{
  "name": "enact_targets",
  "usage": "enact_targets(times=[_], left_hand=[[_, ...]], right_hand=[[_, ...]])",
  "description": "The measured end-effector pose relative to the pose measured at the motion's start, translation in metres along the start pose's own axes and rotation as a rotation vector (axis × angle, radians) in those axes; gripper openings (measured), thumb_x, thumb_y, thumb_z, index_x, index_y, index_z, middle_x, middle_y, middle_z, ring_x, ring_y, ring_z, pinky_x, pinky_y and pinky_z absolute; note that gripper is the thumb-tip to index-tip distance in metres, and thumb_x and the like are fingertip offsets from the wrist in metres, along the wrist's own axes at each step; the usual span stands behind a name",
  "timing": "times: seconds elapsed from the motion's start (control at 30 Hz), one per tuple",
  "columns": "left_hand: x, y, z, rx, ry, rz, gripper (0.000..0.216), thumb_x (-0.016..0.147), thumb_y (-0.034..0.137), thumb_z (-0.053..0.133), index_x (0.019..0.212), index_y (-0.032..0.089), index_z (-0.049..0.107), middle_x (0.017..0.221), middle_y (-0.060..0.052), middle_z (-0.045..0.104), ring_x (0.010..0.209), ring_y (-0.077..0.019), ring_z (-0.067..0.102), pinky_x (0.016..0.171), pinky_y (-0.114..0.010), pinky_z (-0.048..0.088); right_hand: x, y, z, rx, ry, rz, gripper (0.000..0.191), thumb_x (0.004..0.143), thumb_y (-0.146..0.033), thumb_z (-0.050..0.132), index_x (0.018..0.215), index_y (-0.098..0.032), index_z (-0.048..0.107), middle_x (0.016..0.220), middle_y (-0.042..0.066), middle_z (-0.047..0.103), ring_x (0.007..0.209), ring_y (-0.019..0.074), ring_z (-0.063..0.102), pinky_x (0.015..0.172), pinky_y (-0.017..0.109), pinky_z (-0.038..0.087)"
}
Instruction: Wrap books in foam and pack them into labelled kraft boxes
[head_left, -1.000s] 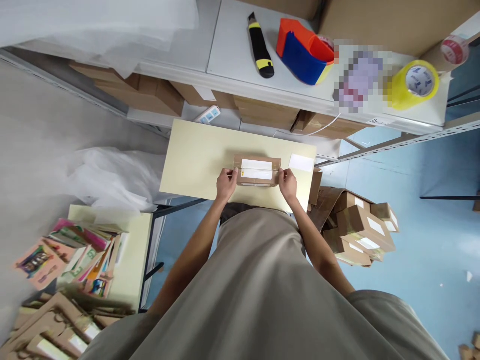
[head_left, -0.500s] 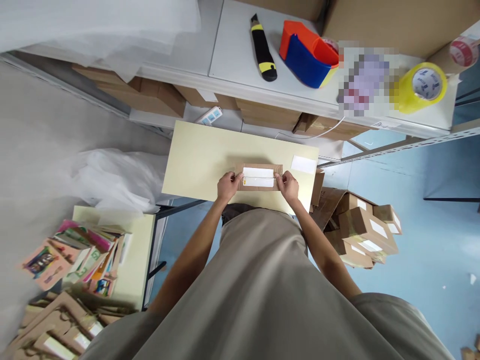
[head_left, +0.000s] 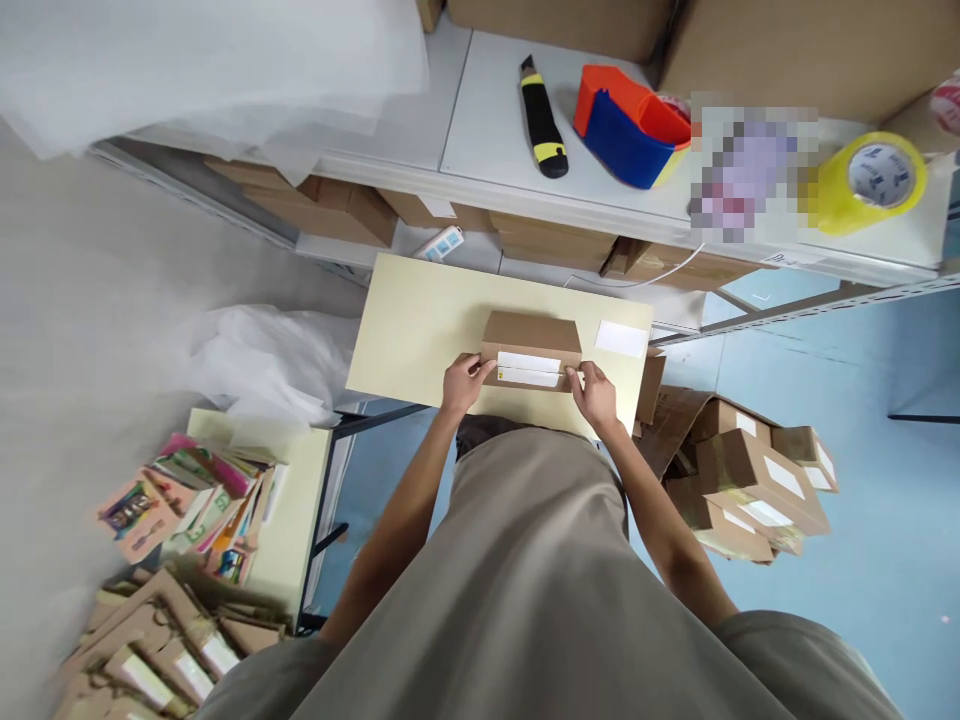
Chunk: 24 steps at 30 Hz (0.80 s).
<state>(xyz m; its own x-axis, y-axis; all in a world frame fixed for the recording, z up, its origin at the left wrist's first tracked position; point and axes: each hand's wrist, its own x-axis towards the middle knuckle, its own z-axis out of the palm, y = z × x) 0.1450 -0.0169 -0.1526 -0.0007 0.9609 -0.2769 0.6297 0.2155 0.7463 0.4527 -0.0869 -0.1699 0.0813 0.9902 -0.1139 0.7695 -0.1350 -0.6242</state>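
Note:
A small brown cardboard box (head_left: 531, 330) rests on the pale yellow table (head_left: 420, 310) in front of me. Its near side faces up toward me and carries a white label (head_left: 529, 369) split by a thin line. My left hand (head_left: 465, 382) pinches the box's left end, thumb on the near face. At the right end my right hand (head_left: 595, 391) grips in the same way. Both sets of fingers are partly hidden behind the box. A white paper slip (head_left: 619, 338) lies on the table to the right.
On the shelf (head_left: 480, 110) behind the table lie a utility knife (head_left: 543, 118), a tape dispenser (head_left: 631, 127) and a yellow tape roll (head_left: 862, 183). Labelled boxes (head_left: 757, 480) are heaped on the floor at right. Colourful cards (head_left: 202, 510) cover a side table at left.
The box has tipped so that its top face now shows along with the labelled side. Both hands have kept hold of its ends. The whole view has shifted slightly.

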Motion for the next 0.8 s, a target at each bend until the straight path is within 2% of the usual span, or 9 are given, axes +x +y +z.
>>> enact_targets(times=[0.1,0.23,0.33,0.43,0.5,0.6,0.67,0.73,0.8], left_hand=[[0.003,-0.003,-0.001,-0.008,0.014,0.004,0.015,0.092,0.040,0.080,0.098,0.026,0.081,0.119,-0.009,0.080,0.114,-0.0276,0.074,0.108,-0.040,0.057],[0.006,-0.010,0.005,0.067,-0.014,-0.104,0.013,0.087,0.037,0.083,0.087,0.024,0.080,0.105,-0.009,0.080,0.095,-0.0257,0.077,0.098,-0.039,0.060],[0.004,-0.014,0.007,0.116,-0.037,-0.161,0.009,0.086,0.031,0.080,0.092,0.024,0.081,0.100,-0.009,0.081,0.092,-0.0271,0.077,0.098,-0.041,0.061],[0.000,-0.017,0.004,0.140,-0.045,-0.189,0.025,0.086,0.018,0.071,0.107,0.024,0.082,0.104,-0.011,0.082,0.103,-0.0315,0.078,0.105,-0.047,0.059],[0.000,-0.014,0.002,0.114,-0.001,-0.191,0.039,0.086,0.013,0.066,0.121,0.024,0.080,0.117,-0.014,0.081,0.112,-0.0336,0.077,0.111,-0.052,0.058],[0.003,0.003,0.004,0.069,0.121,-0.103,0.054,0.089,0.014,0.064,0.142,0.023,0.072,0.142,-0.017,0.072,0.133,-0.0354,0.070,0.124,-0.056,0.050],[0.009,0.025,0.012,0.060,0.140,0.010,0.057,0.094,0.017,0.062,0.150,0.023,0.066,0.152,-0.017,0.065,0.147,-0.0343,0.060,0.132,-0.054,0.043],[0.015,0.051,0.029,0.056,0.079,0.122,0.057,0.097,0.018,0.061,0.154,0.023,0.062,0.157,-0.016,0.061,0.154,-0.0321,0.054,0.136,-0.050,0.037],[0.020,0.078,0.054,0.031,-0.030,0.205,0.056,0.100,0.019,0.061,0.156,0.024,0.061,0.160,-0.014,0.059,0.155,-0.0312,0.053,0.137,-0.047,0.037]], right_hand=[[-0.002,0.006,0.004,-0.010,-0.018,-0.025,0.052,0.117,-0.057,0.031,0.124,-0.020,0.067,0.126,0.021,0.077,0.112,0.0347,0.073,0.090,0.043,0.059],[-0.003,0.012,0.015,0.004,-0.088,-0.001,0.045,0.116,-0.049,0.041,0.128,-0.019,0.072,0.134,0.021,0.078,0.120,0.0356,0.074,0.098,0.047,0.062],[-0.005,0.015,0.023,0.035,-0.130,0.020,0.037,0.113,-0.044,0.050,0.130,-0.021,0.074,0.139,0.018,0.078,0.124,0.0353,0.074,0.103,0.050,0.063],[-0.007,0.024,0.027,0.073,-0.182,0.028,0.031,0.109,-0.036,0.057,0.131,-0.023,0.075,0.139,0.016,0.078,0.126,0.0352,0.074,0.106,0.052,0.063],[-0.006,0.033,0.025,0.089,-0.198,0.045,0.031,0.107,-0.032,0.058,0.131,-0.023,0.075,0.138,0.016,0.079,0.126,0.0351,0.074,0.106,0.053,0.062],[-0.002,0.053,0.018,0.108,-0.113,0.128,0.032,0.106,-0.033,0.057,0.129,-0.020,0.076,0.133,0.018,0.079,0.121,0.0359,0.075,0.105,0.054,0.061],[0.002,0.070,0.011,0.127,-0.012,0.211,0.034,0.105,-0.036,0.057,0.126,-0.017,0.076,0.129,0.021,0.079,0.117,0.0366,0.076,0.105,0.054,0.061],[0.008,0.087,0.003,0.146,0.084,0.298,0.036,0.104,-0.038,0.056,0.124,-0.015,0.076,0.127,0.023,0.078,0.114,0.0368,0.076,0.104,0.054,0.061],[0.014,0.103,-0.005,0.164,0.156,0.385,0.036,0.103,-0.039,0.057,0.123,-0.014,0.075,0.125,0.024,0.078,0.111,0.0365,0.076,0.103,0.054,0.061]])
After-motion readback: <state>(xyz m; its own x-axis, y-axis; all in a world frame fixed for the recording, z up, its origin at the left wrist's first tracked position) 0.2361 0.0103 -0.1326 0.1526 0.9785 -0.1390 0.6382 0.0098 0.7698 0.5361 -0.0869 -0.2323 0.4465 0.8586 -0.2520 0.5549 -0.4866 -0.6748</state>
